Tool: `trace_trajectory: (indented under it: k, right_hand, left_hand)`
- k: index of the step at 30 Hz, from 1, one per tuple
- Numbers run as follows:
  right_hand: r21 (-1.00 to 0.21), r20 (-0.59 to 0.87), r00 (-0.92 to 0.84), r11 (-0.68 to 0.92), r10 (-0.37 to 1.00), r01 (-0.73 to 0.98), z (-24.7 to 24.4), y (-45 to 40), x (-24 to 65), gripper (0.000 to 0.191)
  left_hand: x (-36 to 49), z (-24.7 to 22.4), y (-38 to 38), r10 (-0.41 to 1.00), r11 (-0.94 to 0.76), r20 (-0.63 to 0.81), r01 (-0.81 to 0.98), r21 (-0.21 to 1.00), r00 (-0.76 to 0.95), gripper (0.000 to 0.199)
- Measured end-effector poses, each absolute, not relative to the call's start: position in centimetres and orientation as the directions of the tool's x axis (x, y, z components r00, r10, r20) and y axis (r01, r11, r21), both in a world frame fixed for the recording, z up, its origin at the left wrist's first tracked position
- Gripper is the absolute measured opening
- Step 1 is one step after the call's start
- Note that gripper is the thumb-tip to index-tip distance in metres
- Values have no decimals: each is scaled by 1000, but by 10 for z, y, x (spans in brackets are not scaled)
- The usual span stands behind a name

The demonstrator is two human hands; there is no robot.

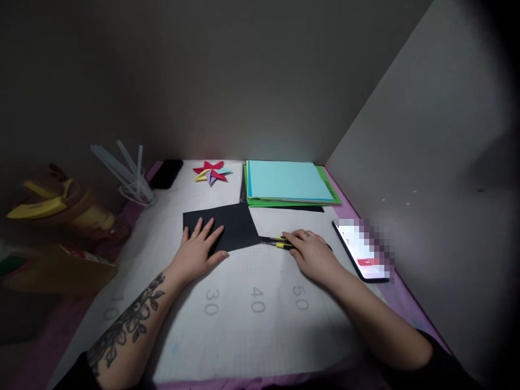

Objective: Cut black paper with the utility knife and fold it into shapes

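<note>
A sheet of black paper (233, 225) lies flat on the white mat. Spread across its left part, my left hand (199, 244) is open, fingers apart and palm down. My right hand (309, 249) is closed over the handles of black-and-yellow scissors (280, 242), which lie low on the mat and point left. The blade tips touch or nearly touch the paper's right edge; whether they overlap it is unclear. Part of the handles is hidden under my right hand.
Behind the black paper lies a stack of coloured paper (288, 181), light blue on top. A folded paper star (212, 172) and a dark phone (166, 174) are at the back left, near a glass of clear sticks (138, 189). A lit phone (361, 252) lies right.
</note>
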State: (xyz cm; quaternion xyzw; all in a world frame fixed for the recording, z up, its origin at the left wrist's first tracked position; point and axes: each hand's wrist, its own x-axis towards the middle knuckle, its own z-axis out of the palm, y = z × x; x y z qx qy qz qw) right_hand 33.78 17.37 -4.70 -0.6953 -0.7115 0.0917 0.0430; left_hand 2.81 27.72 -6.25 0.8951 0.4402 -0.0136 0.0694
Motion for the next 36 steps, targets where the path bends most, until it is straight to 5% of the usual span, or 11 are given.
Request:
trace_trajectory:
  k: [36]
  right_hand:
    - [-160,-31,-120,113,992,981,-50,191,320,45]
  left_hand:
    - [32,-62,276,804,-571,-110,811,130,584,72]
